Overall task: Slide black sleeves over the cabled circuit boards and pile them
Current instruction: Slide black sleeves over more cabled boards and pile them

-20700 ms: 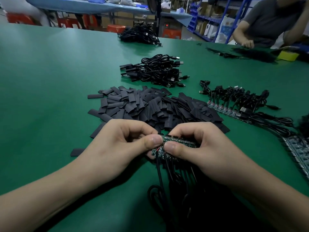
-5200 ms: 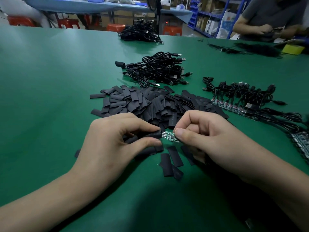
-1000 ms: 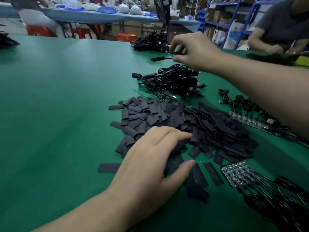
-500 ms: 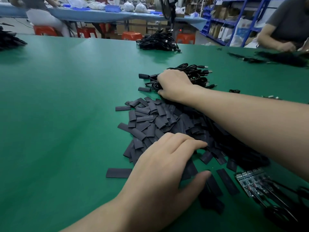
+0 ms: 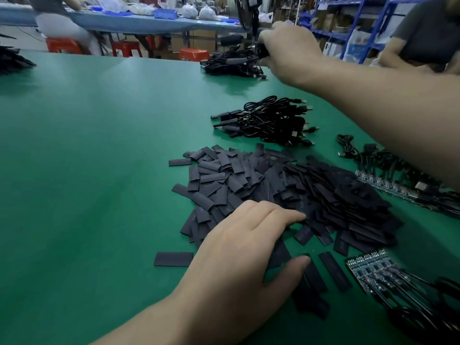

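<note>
A heap of flat black sleeves lies in the middle of the green table. My left hand rests on the heap's near edge with fingers straight and thumb spread. My right hand is stretched far out and raised, its fingers curled round a black cabled piece just over the far pile of black cables. A nearer pile of sleeved cabled boards sits behind the sleeves. Bare cabled circuit boards lie at the lower right; a further row of boards is partly hidden by my right forearm.
Loose sleeves are scattered near my left hand. A person in a dark shirt works at the table's far right. Red stools and a blue table stand behind, and blue shelving at the back right.
My right hand has left the nearer cable pile and reached up and away to the far pile, gripping a black piece. My left hand stays on the sleeves.
</note>
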